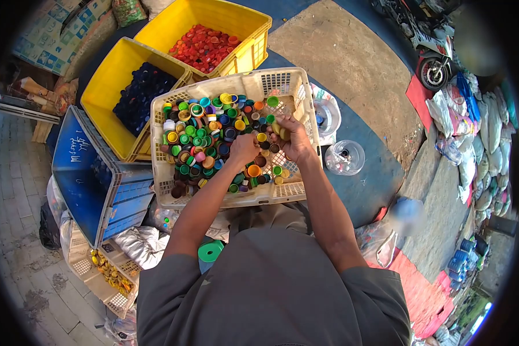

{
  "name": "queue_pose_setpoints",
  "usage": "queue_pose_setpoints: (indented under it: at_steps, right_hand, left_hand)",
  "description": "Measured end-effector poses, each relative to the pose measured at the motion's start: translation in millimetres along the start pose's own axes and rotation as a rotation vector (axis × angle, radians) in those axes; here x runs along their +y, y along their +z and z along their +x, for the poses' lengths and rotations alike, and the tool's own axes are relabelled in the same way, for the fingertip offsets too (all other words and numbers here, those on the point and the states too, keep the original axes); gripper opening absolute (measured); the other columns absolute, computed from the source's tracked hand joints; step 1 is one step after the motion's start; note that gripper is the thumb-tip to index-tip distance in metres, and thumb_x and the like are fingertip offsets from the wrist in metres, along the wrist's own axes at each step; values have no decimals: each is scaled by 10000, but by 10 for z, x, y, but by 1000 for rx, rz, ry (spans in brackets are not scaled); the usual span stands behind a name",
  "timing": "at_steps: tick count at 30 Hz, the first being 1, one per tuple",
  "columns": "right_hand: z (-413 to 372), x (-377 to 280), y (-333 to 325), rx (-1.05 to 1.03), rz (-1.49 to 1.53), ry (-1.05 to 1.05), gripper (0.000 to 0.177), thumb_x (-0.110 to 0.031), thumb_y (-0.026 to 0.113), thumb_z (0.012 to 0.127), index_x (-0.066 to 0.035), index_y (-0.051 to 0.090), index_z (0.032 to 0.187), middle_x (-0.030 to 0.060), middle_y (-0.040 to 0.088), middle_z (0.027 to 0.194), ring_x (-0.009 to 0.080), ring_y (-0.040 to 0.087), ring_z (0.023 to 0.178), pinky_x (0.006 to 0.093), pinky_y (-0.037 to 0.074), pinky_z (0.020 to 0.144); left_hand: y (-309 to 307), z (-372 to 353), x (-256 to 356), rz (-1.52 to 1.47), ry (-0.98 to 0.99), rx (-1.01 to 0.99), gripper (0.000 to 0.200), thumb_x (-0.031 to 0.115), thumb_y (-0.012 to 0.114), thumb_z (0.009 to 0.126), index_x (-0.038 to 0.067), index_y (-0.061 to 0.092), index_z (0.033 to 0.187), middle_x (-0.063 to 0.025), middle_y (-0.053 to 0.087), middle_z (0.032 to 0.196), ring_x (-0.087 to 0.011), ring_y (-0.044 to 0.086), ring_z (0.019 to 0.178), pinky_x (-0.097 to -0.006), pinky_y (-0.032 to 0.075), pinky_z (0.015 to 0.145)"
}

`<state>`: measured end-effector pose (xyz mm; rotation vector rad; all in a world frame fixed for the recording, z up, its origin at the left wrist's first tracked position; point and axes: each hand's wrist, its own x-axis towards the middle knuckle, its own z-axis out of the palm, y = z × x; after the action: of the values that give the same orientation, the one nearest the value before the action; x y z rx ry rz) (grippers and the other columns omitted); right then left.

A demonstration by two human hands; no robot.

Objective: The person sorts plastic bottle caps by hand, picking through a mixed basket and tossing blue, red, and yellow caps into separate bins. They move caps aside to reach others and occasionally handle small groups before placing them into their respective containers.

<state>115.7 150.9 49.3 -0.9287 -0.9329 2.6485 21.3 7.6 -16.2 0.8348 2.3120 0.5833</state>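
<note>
A cream plastic crate (225, 87) stands before me with a heap of mixed bottle caps (199, 141) in many colours. Over its right half, my right hand (295, 138) is closed round a few dull yellow bottle caps (279, 131), partly hidden by the fingers. My left hand (245, 150) reaches down into the heap near the middle, its fingers curled together beside a yellow cap (262, 137). What those fingers hold, if anything, is hidden.
Beyond the crate sit a yellow bin (253, 36) of red caps and another yellow bin (106, 75) of dark blue caps. A blue crate (75, 173) tilts at left, above a crate of yellow caps (110, 274). Clear round tubs (344, 157) stand at right.
</note>
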Motion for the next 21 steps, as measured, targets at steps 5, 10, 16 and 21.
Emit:
queue_pose_setpoints:
  at_steps: [5, 10, 16, 21]
  right_hand:
    - [50, -16, -8, 27, -109, 80, 179, -196, 690, 862, -95, 562, 934, 62, 602, 825, 199, 630, 727, 262, 479, 505]
    - [83, 208, -17, -228, -1831, -379, 249, -186, 750, 685, -185, 706, 930, 128, 692, 903, 291, 688, 822, 409, 551, 683]
    - [250, 389, -74, -447, -2327, -205, 424, -82, 671, 725, -298, 691, 1090, 101, 683, 925, 294, 682, 854, 409, 554, 688]
    - [302, 463, -84, -471, -2378, -307, 273, -116, 631, 787, -252, 705, 1012, 100, 652, 935, 294, 678, 864, 420, 550, 674]
  left_hand:
    - [-253, -39, -114, -717, -113, -59, 233, 158, 733, 783, 22, 632, 943, -44, 663, 857, -136, 642, 796, -300, 465, 584]
    - [-570, -288, -228, -1413, -218, -80, 113, 129, 685, 812, 106, 628, 907, 6, 640, 856, -105, 640, 794, -230, 427, 537]
    - [-634, -485, -391, -1618, -177, -154, 97, 73, 642, 815, 83, 636, 911, -60, 663, 895, -177, 669, 765, -242, 482, 512]
    - [-595, -541, -359, -1589, -203, -174, 99, 118, 676, 833, 87, 639, 920, -39, 658, 849, -175, 672, 744, -269, 498, 522]
